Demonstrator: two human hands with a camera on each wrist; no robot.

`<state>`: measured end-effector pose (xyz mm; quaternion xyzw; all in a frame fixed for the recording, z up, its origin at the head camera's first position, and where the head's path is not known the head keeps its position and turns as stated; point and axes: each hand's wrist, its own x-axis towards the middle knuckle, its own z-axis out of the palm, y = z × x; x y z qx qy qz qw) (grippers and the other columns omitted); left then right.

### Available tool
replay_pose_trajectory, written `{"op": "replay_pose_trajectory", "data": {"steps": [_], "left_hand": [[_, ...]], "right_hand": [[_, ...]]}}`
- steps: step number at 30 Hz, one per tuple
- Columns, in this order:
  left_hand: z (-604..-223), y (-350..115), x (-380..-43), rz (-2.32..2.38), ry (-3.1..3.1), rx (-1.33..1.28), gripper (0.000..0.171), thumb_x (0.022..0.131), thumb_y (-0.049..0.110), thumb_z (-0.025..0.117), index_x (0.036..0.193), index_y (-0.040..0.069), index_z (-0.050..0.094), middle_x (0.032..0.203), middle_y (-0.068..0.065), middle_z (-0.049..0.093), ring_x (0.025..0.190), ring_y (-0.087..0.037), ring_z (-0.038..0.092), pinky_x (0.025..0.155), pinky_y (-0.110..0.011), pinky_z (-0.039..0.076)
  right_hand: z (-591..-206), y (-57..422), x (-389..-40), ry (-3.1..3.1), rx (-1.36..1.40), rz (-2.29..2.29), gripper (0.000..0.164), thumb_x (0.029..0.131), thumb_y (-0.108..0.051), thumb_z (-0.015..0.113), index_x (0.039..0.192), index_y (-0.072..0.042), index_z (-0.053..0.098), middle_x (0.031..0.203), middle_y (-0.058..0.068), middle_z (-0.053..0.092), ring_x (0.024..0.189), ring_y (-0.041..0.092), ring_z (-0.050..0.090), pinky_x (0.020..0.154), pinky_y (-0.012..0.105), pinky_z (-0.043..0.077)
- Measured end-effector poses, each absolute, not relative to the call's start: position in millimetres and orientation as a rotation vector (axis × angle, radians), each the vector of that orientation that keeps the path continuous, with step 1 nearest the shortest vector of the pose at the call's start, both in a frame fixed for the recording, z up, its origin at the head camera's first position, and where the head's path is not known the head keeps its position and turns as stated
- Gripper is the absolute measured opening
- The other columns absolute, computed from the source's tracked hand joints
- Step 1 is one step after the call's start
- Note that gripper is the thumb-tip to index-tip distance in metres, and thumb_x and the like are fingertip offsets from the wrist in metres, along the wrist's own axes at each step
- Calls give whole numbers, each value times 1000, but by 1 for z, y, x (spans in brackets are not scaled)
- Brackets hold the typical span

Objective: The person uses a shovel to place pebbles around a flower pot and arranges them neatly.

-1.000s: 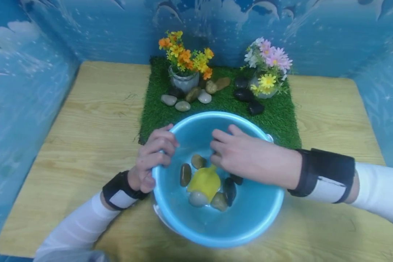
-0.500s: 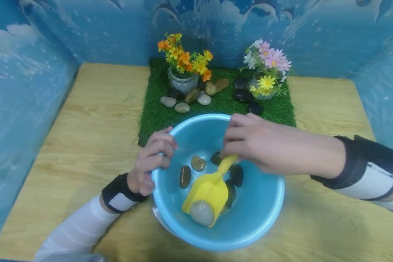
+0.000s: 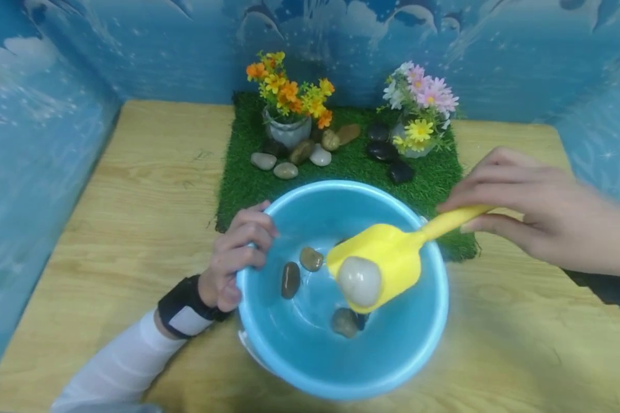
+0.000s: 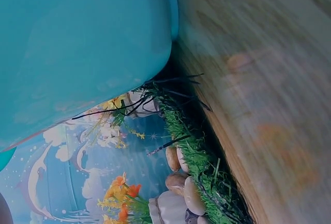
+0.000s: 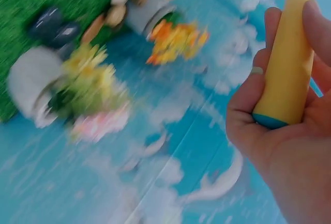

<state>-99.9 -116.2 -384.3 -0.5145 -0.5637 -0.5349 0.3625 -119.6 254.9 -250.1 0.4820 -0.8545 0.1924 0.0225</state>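
My right hand (image 3: 542, 212) grips the handle of a yellow toy shovel (image 3: 392, 258); the right wrist view shows the fingers wrapped round the yellow handle (image 5: 287, 58) with the thumb along it. A whitish stone (image 3: 360, 281) lies on the shovel's scoop, held over the blue bucket (image 3: 341, 390). My left hand (image 3: 243, 249) holds the bucket's left rim, fingers hooked over the edge. On the bucket floor lie a brown stone (image 3: 290, 280), a tan stone (image 3: 311, 259) and a grey-brown stone (image 3: 345, 322); the scoop hides part of the floor.
Behind the bucket, a green turf mat (image 3: 258, 195) bears a pot of orange flowers (image 3: 287, 129), a pot of pink and yellow flowers (image 3: 418, 115), and several pale, brown and black stones (image 3: 382, 151). The wooden table (image 3: 150, 189) meets blue patterned walls (image 3: 186, 51).
The shovel has come up from the bucket floor with the whitish stone in its scoop. My right hand has moved right, past the rim. The left hand stays on the rim.
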Motion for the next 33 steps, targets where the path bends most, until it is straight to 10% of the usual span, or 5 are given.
{"op": "replay_pose_trajectory", "data": {"steps": [4,11,19,27,33], "left_hand": [[-383,-114,-101,-1372,-1429,-1316,55,103,42,22,65,10,46,71,-12,50,85,-34,50,107,-48,36],[-382,-115,-100,-1364,-1448,-1333,55,104,43,21,66,11,45,73,-11,50,86,-33,49,108,-48,35],[-382,-116,-100,-1368,-1462,-1330,56,104,44,21,66,11,45,73,-11,49,86,-33,49,108,-48,35],[-382,-118,-99,-1363,-1484,-1337,57,105,45,20,66,11,45,74,-11,49,87,-33,49,109,-48,34],[-382,-117,-99,-1365,-1467,-1338,56,104,45,20,66,11,45,73,-11,50,86,-33,49,108,-48,35]], "right_hand": [[-258,291,-120,-2714,1210,535,33,96,-41,59,115,-17,73,105,-9,67,99,7,48,86,21,31],[-277,327,-121,-2872,687,389,41,76,13,77,114,-3,71,100,12,68,92,5,41,72,25,33],[-311,362,-143,-3109,360,278,31,93,-1,66,123,6,63,111,31,60,90,41,47,68,51,37],[-343,362,-163,-3197,365,270,27,100,-12,59,121,5,64,81,22,62,52,25,36,48,36,30],[-345,347,-173,-3181,457,250,28,101,-14,58,118,7,65,75,16,63,56,28,43,55,43,35]]}}
